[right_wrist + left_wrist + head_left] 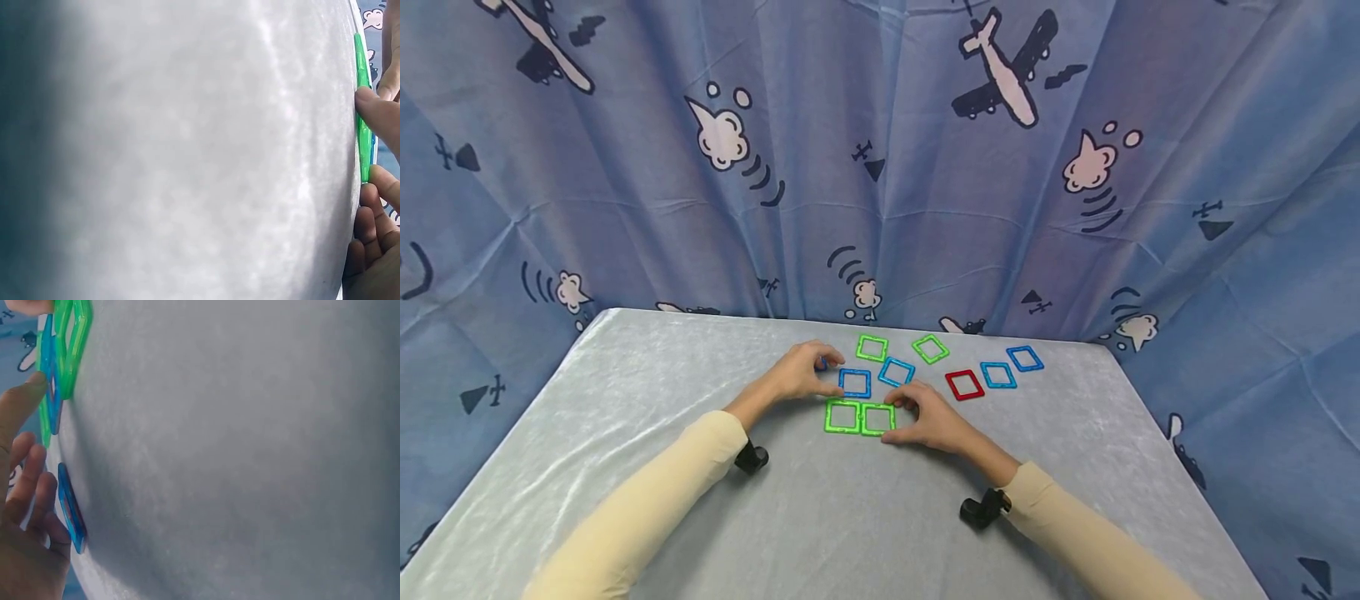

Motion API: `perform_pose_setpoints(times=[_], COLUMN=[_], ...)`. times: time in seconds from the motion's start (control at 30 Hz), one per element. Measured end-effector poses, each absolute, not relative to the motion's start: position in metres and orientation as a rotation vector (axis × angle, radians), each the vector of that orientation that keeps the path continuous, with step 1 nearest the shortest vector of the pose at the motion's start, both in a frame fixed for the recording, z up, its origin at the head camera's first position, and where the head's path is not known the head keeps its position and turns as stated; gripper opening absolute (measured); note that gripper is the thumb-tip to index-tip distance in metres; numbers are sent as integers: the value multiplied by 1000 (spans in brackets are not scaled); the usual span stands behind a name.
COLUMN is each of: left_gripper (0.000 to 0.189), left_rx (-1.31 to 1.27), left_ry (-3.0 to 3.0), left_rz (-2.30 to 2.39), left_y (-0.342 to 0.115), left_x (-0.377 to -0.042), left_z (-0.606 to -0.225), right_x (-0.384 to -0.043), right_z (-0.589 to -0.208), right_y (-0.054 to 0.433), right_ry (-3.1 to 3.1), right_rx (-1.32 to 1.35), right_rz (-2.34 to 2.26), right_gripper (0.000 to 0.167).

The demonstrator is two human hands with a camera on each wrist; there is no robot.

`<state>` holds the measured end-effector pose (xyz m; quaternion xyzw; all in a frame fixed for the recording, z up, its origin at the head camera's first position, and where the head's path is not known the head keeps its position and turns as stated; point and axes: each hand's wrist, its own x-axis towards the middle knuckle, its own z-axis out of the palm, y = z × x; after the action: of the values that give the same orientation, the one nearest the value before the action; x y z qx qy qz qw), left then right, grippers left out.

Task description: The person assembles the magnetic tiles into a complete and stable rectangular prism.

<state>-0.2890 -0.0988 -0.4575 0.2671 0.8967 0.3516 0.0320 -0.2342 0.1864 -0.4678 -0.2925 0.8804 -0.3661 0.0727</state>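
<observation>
In the head view, two green square magnetic tiles lie side by side, a left one (842, 431) and a right one (877, 434). My right hand (932, 421) pinches the right green tile, thumb at its near corner and index finger at its far corner. Just beyond the pair is a blue square tile (870, 383). My left hand (801, 372) holds it by its left side between thumb and index finger. Another blue tile (72, 512) shows by the left little finger in the left wrist view, mostly hidden by that hand in the head view.
Behind lie a tilted blue tile (902, 362) and two green tiles, one straight (872, 337) and one turned (942, 344). Farther right are a red tile (978, 382) and two blue tiles (1002, 387). A patterned curtain (910, 250) hangs along the table's back edge.
</observation>
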Motion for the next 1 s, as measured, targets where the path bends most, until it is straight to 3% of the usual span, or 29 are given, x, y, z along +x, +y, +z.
perform_pose_setpoints(times=[1.0], left_gripper=[51], left_rx=[859], left_ry=[2844], left_rz=[842], left_y=[-89], left_x=[-298], left_z=[-465], right_x=[-235], right_z=[-466], right_y=[187], right_ry=[2642], right_rx=[-879], right_rz=[-1098], right_gripper=[50])
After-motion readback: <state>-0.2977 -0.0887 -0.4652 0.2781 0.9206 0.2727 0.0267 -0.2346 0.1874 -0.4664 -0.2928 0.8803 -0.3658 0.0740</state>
